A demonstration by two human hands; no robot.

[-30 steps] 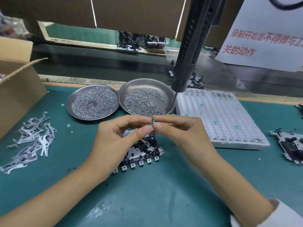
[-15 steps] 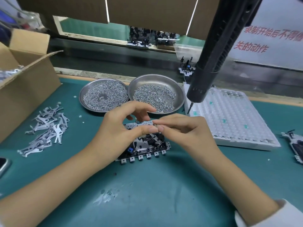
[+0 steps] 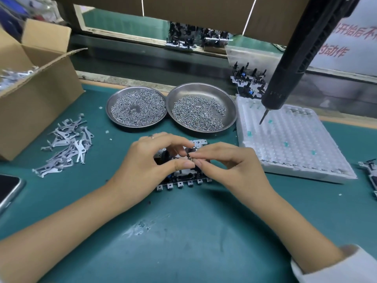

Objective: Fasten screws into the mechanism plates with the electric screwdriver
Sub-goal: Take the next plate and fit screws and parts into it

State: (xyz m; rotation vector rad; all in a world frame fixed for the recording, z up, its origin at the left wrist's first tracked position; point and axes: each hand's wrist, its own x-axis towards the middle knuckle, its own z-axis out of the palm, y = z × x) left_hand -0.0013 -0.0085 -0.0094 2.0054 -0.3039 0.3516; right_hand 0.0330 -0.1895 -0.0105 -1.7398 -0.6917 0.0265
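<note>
Head view, step in hand: I judge I am seating a small part or screw on the plate (image 3: 183, 176) before driving; the driver is not in use.
Head view, left hand (image 3: 151, 162): fingers curled, thumb and forefinger pinching at the small piece (image 3: 190, 158) over the plate.
Head view, right hand (image 3: 228, 162): fingers curled, fingertips pinching the same small piece from the other side; the two hands meet tip to tip.
Head view, small piece: dark and metallic, too small to say whether it is a screw or a fitting.
Head view, plate position: flat on the counter (image 3: 183, 231), directly under both hands, just in front of the two dishes.
Head view, plate appearance: grey metal with black parts on top, one blue part at its left, a row of square tabs along the near edge; the middle is hidden by the fingers.
Head view, screws: loose in the left dish (image 3: 136, 107) and the right dish (image 3: 202, 107), touching rims.
Head view, driver (image 3: 293, 64): hangs untouched over the white tray (image 3: 295, 144), bit pointing down, well apart from the plate.
Advice: I would set the piece upright and square in its hole and steady the plate with the left hand before fetching the driver.
Risk: a tilted piece may drop into the mechanism.
</note>
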